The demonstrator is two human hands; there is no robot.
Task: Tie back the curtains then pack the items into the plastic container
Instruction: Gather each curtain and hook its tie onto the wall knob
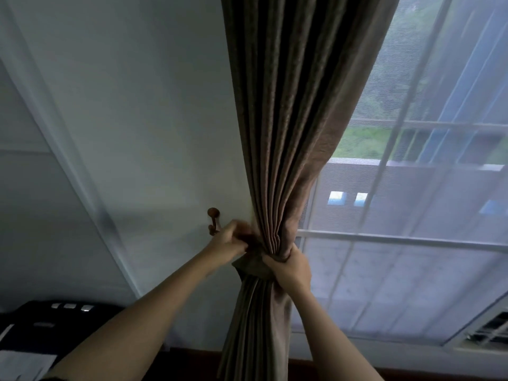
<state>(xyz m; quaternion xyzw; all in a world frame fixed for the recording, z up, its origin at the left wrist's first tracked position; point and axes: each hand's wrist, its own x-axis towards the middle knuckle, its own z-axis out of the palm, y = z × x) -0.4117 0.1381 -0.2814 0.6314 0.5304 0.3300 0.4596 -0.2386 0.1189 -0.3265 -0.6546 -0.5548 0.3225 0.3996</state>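
A brown pleated curtain [288, 119] hangs in front of the window and is gathered into a tight bunch at waist height. A matching brown tieback band [251, 264] wraps around the bunch. My right hand [291, 268] grips the gathered curtain and the band from the right side. My left hand [231, 240] is closed on the band's left end, right beside a wooden wall hook [213, 218]. Whether the band's end sits on the hook is hidden by my fingers. No plastic container is in sight.
A sheer white curtain [412, 215] covers the window to the right. The white wall [137, 133] is on the left. A dark box with white labels [55, 325] lies at the lower left. A white vent or rack [492, 328] shows at the lower right.
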